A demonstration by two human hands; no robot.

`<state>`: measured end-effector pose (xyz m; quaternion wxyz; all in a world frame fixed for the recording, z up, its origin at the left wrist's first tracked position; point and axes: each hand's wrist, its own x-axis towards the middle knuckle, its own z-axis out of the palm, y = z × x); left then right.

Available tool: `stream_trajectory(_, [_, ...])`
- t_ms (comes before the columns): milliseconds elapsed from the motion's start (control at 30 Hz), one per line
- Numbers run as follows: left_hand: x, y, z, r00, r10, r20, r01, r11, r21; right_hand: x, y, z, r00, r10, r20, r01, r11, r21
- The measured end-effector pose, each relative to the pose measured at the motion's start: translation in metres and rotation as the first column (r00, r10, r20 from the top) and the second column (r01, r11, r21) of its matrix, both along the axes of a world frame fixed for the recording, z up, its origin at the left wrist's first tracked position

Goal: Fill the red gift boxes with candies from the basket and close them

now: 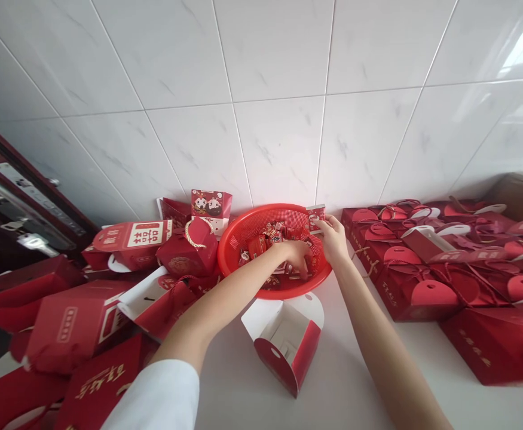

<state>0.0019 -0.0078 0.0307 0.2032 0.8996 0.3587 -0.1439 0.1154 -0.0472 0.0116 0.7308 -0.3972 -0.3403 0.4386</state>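
Observation:
My left hand [299, 257] is down in the red plastic basket [242, 280], its fingers curled among small wrapped sweets [274, 234]. What those fingers hold, if anything, is hidden. At the basket's right rim, my right hand [333, 237] pinches a small red printed box [315, 218] between thumb and fingers. Just in front of the basket stands an open red gift box [288, 346], its white inside showing and its flaps spread apart. The inside looks bare from here.
Rows of closed red gift boxes [418, 292] with cord handles fill the right side. More red boxes [77, 322], some open, are heaped on the left. A white tiled wall [279, 143] rises behind, and a dark door [1, 227] with keys stands far left.

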Motion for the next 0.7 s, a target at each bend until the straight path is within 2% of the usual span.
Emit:
stream_trajectory(133, [-0.003, 0.004, 0.002, 1.000, 0.024, 0.007, -0.024, 0.999, -0.040, 0.000, 0.000, 0.002, 1.000, -0.004, -0.027, 0.004, 1.000, -0.002])
stream_trajectory(300, [-0.020, 0.016, 0.012, 0.991, 0.134, 0.027, -0.133, 0.991, -0.026, 0.000, 0.001, 0.002, 1.000, -0.006, -0.020, 0.006, 1.000, 0.011])
stream_trajectory(533, [-0.011, 0.013, 0.001, 0.976, 0.198, -0.088, -0.207, 0.972, -0.113, 0.000, 0.000, 0.000, 1.000, 0.003, 0.004, -0.003, 1.000, 0.010])
stream_trajectory(700, [-0.021, 0.018, 0.006, 0.967, 0.243, 0.079, -0.225, 0.957, -0.183, 0.000, 0.001, -0.001, 0.999, 0.013, 0.034, -0.013, 1.000, 0.006])
